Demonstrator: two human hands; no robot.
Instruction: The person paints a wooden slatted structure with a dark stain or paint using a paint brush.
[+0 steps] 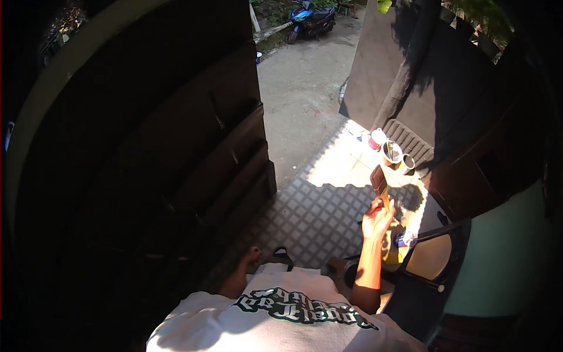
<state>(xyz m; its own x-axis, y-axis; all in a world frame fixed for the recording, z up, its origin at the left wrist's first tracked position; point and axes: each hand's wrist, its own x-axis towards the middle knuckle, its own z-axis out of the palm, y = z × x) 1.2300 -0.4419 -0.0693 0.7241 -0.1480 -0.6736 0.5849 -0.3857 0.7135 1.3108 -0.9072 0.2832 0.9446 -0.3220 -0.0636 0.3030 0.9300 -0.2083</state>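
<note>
Raised in front of me, my right hand [378, 219] is closed around the handle of a paintbrush [379, 181]. Its dark brown bristles point up and away from me, apart from any surface. Farther off, on sunlit tiles, stand a white and pink can [377, 139], a white bucket [392, 152] and another small container [406, 164]. My left hand [253, 254] hangs low in shadow, nearest to a dark sandal [283, 254]; its fingers are too dim to read. A large dark brown panelled door [193, 135] rises on the left.
A chair-like piece with a tan panel [430, 256] stands at the right by a pale green wall [498, 258], with yellow and blue items beside it. A dark door leaf [457, 94] stands at the far right. Outside, a blue motorbike [311, 20] is parked on concrete.
</note>
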